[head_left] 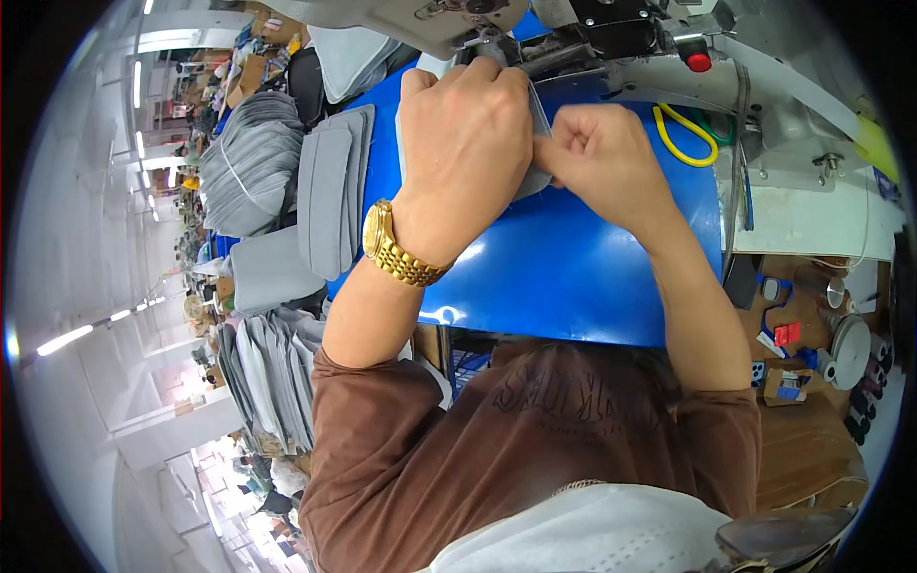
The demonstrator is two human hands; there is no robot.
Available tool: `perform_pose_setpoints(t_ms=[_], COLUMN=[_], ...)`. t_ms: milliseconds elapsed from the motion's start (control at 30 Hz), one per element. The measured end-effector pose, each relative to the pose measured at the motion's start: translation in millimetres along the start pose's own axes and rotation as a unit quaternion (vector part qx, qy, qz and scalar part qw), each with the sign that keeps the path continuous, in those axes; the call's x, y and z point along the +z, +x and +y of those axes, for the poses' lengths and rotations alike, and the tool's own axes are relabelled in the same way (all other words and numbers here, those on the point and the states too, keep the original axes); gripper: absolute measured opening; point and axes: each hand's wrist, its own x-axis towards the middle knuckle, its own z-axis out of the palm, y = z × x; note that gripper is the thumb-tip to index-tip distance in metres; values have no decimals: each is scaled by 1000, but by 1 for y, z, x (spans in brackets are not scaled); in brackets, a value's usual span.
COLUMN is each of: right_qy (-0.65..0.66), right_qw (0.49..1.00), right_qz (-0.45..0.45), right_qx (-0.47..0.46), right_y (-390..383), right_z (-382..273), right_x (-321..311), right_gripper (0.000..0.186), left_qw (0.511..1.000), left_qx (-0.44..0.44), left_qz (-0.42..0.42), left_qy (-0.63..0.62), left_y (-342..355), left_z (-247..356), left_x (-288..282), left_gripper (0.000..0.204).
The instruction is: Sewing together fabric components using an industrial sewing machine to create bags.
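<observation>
Here, near to far:
Left hand (465,143): gold wristwatch (396,246) at the wrist, fingers curled shut over a grey fabric piece (538,153).
Right hand (597,158): fingers pinched on the same piece's edge.
Fabric piece: at the blue tabletop's (564,267) far edge, under the sewing machine (592,38).
Left edge: stacked grey fabric pieces (330,191).

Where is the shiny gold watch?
The gold watch is on the person's left wrist, just left of the middle of the head view, over the blue table and right of the grey fabric pieces.
</observation>
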Motion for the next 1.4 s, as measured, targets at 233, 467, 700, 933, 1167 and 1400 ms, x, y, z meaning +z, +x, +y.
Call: perform_pose_setpoints(t_ms=[233,467,700,933,1167,1400], right_qy=[88,171,209,186,317,644], right_qw=[992,982,974,980,947,754], right_qz=[-54,-35,23,-2,34,-45], right_qx=[77,67,83,69,42,123], right_y=[-28,-33,-38,-36,-7,-4], right_z=[4,10,10,28,43,34], right_x=[18,31,55,70,89,87], right_gripper=[34,33,33,35,30,23], left_qw=[983,990,998,992,990,977], left_qx=[43,50,44,28,13,44], left_qz=[-54,-27,43,91,123,209], left_qy=[173,128,-20,-88,-61,20], left_y=[-18,-57,-52,-41,-23,-30], left_z=[23,10,4,15,6,-6], left_x=[-11,-25,-13,1,26,45], left_gripper=[35,37,30,28,23,39])
